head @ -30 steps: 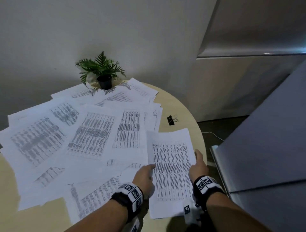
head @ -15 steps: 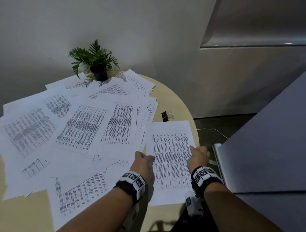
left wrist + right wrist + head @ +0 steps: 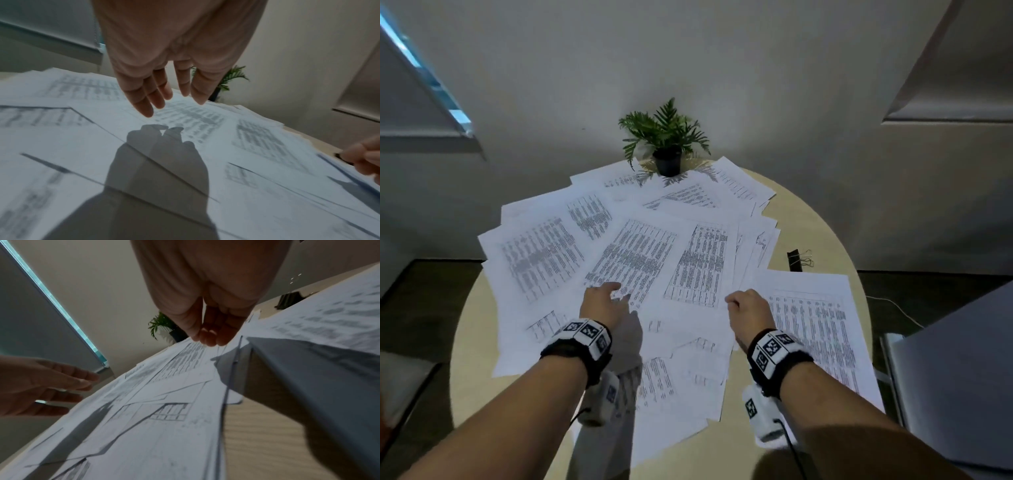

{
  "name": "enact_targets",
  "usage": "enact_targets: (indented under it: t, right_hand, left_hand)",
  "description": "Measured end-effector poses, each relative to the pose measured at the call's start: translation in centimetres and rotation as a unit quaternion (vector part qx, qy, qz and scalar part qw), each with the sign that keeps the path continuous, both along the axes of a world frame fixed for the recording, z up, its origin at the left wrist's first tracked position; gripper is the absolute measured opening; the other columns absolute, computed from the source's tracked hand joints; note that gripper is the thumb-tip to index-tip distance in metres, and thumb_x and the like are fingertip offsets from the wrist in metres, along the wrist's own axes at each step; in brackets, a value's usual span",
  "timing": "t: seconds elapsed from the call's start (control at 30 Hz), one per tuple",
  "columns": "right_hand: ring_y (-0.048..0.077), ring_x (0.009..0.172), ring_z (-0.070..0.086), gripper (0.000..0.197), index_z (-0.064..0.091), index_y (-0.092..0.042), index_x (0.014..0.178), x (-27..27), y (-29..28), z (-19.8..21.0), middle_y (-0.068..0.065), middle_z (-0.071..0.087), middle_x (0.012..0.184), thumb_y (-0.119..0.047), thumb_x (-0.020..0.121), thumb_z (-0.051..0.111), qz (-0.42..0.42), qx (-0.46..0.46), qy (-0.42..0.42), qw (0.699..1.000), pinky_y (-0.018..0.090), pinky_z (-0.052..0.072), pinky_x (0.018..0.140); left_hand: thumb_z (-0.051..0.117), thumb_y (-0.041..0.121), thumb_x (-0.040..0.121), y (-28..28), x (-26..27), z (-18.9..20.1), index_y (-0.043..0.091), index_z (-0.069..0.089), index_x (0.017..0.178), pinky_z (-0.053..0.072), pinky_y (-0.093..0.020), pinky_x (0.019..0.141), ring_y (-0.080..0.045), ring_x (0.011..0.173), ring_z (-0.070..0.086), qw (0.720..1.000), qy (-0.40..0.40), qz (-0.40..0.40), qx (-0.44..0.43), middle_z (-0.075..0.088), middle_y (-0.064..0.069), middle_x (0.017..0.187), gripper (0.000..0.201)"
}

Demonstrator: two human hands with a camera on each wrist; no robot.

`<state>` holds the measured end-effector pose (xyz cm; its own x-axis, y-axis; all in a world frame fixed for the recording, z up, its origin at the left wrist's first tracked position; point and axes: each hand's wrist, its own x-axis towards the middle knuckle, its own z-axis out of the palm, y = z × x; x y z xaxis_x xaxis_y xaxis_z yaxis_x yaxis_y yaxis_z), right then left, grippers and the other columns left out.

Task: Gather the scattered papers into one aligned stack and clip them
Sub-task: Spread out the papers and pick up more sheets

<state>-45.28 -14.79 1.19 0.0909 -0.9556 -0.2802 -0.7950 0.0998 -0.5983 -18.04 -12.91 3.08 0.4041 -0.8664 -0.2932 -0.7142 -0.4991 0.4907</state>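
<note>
Several printed sheets [image 3: 633, 260] lie scattered and overlapping across a round beige table [image 3: 818, 222]. A squarer pile of sheets [image 3: 811, 325] lies at the right front. A black binder clip [image 3: 795, 260] sits on bare table just beyond that pile. My left hand [image 3: 602, 301] hovers over the scattered sheets with its fingers [image 3: 156, 97] straight and apart, casting a shadow and holding nothing. My right hand [image 3: 748, 306] hangs at the left edge of the pile. Its fingers [image 3: 216, 335] curl toward the thumb, and no paper shows between them.
A small potted plant [image 3: 666, 144] stands at the table's far edge, on some sheets. A grey flat slab [image 3: 962, 377] juts in close to the table's right side. A wall runs behind the table. Bare tabletop shows at the left front and far right.
Both hands have left the right-hand pile they were resting on. They have moved left and forward, the left one out over the scattered sheets. The view has swung left.
</note>
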Motion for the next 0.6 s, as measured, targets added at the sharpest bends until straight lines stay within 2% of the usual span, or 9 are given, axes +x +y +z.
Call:
enact_targets:
  t: [0.1, 0.13, 0.2, 0.33, 0.47, 0.53, 0.6]
  right_hand:
    - [0.027, 0.091, 0.052, 0.02, 0.063, -0.011, 0.095, 2.9, -1.6, -0.7, 0.012, 0.045, 0.109, -0.017, 0.098, 0.044, -0.044, 0.024, 0.032, 0.998, 0.029, 0.044, 0.08]
    - [0.03, 0.097, 0.054, 0.018, 0.061, -0.009, 0.102, 3.7, -2.2, -1.0, 0.013, 0.045, 0.115, -0.02, 0.096, 0.048, -0.076, 0.027, 0.043, 0.996, 0.031, 0.047, 0.085]
    - [0.034, 0.111, 0.051, 0.04, 0.053, -0.004, 0.122, 4.9, -3.3, -1.3, 0.017, 0.043, 0.126, -0.029, 0.091, 0.058, -0.137, 0.04, 0.084, 0.986, 0.04, 0.047, 0.096]
    - [0.039, 0.126, 0.039, 0.07, 0.034, -0.007, 0.137, 6.8, -5.1, -1.7, 0.019, 0.034, 0.137, -0.038, 0.083, 0.068, -0.211, 0.099, 0.123, 0.965, 0.045, 0.039, 0.105]
    - [0.039, 0.133, 0.032, 0.089, 0.014, -0.013, 0.148, 7.7, -6.2, -2.6, 0.018, 0.025, 0.145, -0.04, 0.082, 0.068, -0.259, 0.162, 0.135, 0.942, 0.049, 0.037, 0.107]
    - [0.039, 0.132, 0.034, 0.087, 0.016, -0.011, 0.147, 7.9, -6.4, -3.0, 0.018, 0.027, 0.144, -0.041, 0.082, 0.066, -0.266, 0.189, 0.149, 0.933, 0.049, 0.038, 0.105]
    - [0.038, 0.125, 0.041, 0.079, 0.022, -0.008, 0.143, 8.3, -6.8, -2.9, 0.018, 0.029, 0.141, -0.033, 0.082, 0.066, -0.29, 0.201, 0.132, 0.927, 0.043, 0.043, 0.097]
  left_hand:
    - [0.061, 0.02, 0.091, -1.6, 4.4, -0.8, 0.012, 0.058, 0.13, 0.05, -0.038, 0.09, -0.031, 0.111, 0.062, 0.999, 0.002, 0.029, 0.013, 0.054, -0.016, 0.133, 0.04]
    - [0.061, 0.019, 0.09, -2.2, 5.6, -1.2, 0.013, 0.059, 0.129, 0.051, -0.038, 0.09, -0.03, 0.109, 0.063, 0.999, 0.003, 0.032, 0.016, 0.057, -0.014, 0.131, 0.04]
    - [0.062, 0.021, 0.087, -3.6, 7.6, -2.1, 0.014, 0.059, 0.128, 0.051, -0.04, 0.092, -0.031, 0.11, 0.062, 0.999, -0.01, 0.019, 0.03, 0.057, -0.015, 0.13, 0.042]
    - [0.069, 0.033, 0.077, -6.1, 9.6, -3.6, 0.018, 0.056, 0.13, 0.046, -0.042, 0.097, -0.035, 0.117, 0.055, 0.997, -0.055, -0.029, 0.046, 0.05, -0.015, 0.136, 0.056]
    - [0.077, 0.039, 0.064, -7.6, 10.4, -4.2, 0.023, 0.045, 0.126, 0.049, -0.044, 0.092, -0.039, 0.113, 0.049, 0.986, -0.086, -0.082, 0.114, 0.042, -0.015, 0.128, 0.071]
    - [0.081, 0.031, 0.058, -8.2, 10.7, -4.3, 0.018, 0.041, 0.122, 0.053, -0.042, 0.082, -0.038, 0.103, 0.052, 0.986, -0.068, -0.082, 0.129, 0.039, -0.015, 0.121, 0.076]
    - [0.083, 0.024, 0.055, -8.9, 11.0, -4.1, 0.014, 0.037, 0.124, 0.056, -0.037, 0.076, -0.035, 0.094, 0.057, 0.985, -0.034, -0.083, 0.147, 0.043, -0.016, 0.117, 0.083]
